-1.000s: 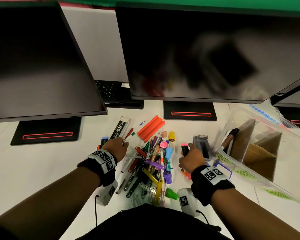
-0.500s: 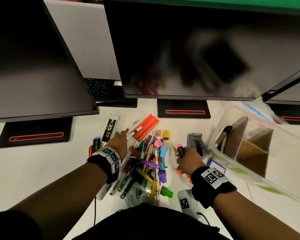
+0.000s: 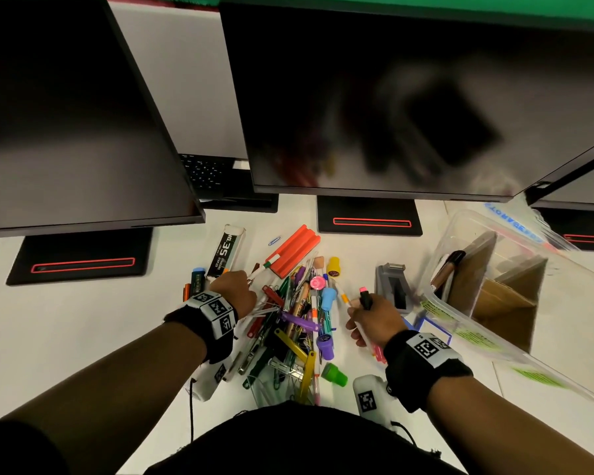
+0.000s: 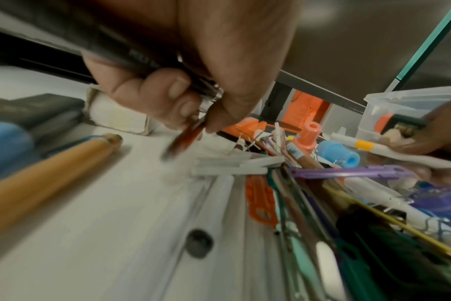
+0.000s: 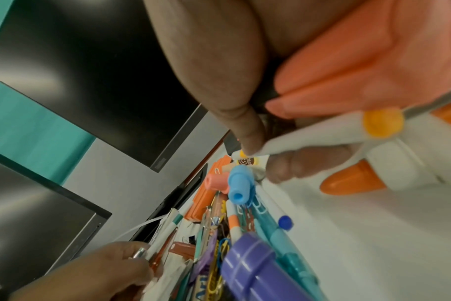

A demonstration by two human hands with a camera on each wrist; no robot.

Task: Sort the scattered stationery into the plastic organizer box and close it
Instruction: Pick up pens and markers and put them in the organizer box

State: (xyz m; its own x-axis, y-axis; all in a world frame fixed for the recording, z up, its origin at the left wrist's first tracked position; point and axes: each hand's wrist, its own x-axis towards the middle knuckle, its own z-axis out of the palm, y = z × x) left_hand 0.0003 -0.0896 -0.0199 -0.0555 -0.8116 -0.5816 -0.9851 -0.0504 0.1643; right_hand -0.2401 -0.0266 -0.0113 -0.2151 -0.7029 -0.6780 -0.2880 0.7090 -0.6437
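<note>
The clear plastic organizer box (image 3: 467, 332) with cardboard dividers stands open at the right, a brown pen inside it. A dense pile of pens, clips and markers (image 3: 299, 323) lies between my hands. My left hand (image 3: 235, 291) (image 4: 201, 114) is at the pile's left edge and grips several pens, among them a dark pen (image 4: 139, 59) and a red one (image 4: 185, 138). My right hand (image 3: 374, 318) (image 5: 258, 146) is at the pile's right and holds a black highlighter with a pink cap (image 3: 365, 296), and pinches a white pen with a yellow band (image 5: 322, 130).
A grey stapler (image 3: 391, 286) sits between my right hand and the box. A staples box (image 3: 227, 250) and an orange block (image 3: 294, 250) lie behind the pile. Three monitors overhang the desk; their black stands (image 3: 369, 217) sit at the back.
Both hands stay at the pile. My right hand's thumb has closed on the white yellow-banded pen. My left hand has drawn a white green-capped pen in among its pens.
</note>
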